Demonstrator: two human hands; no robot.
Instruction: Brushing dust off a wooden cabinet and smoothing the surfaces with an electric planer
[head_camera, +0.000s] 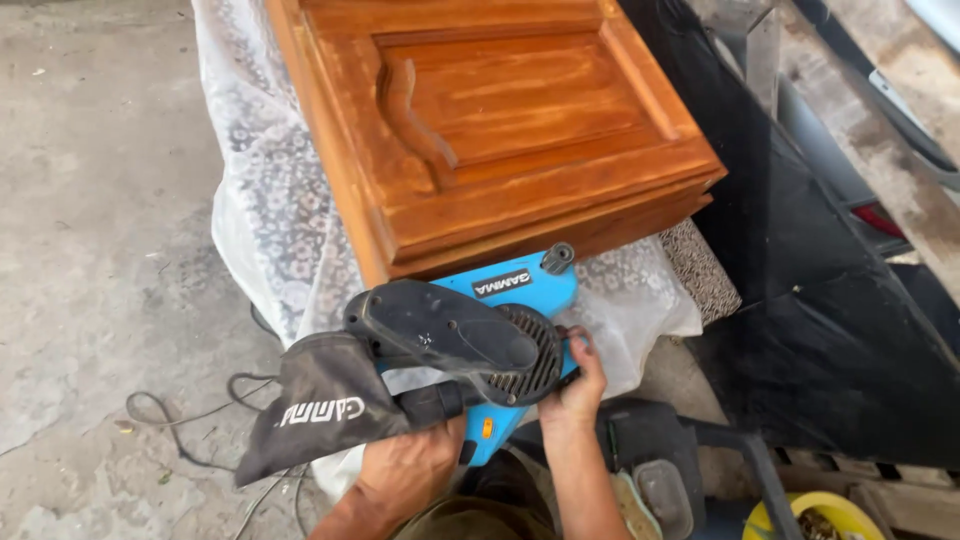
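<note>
Your left hand (410, 465) grips the rear handle of the blue belt sander (480, 335); your right hand (578, 380) closes on its side. The sander sits against the cabinet door's (500, 130) near edge, whose face shows patchy, uneven finish; sanding looks barely begun.

- A rough grey concrete floor (90, 200), stained and cracked, in even daylight.
- A thin dark cable (190, 420) loops across the floor.
- A white lace cloth (265, 190) hangs over the work surface.
- A large black sheet (810, 300) leans at the right.
- A yellow bowl (800, 515) sits at the lower right corner.
</note>
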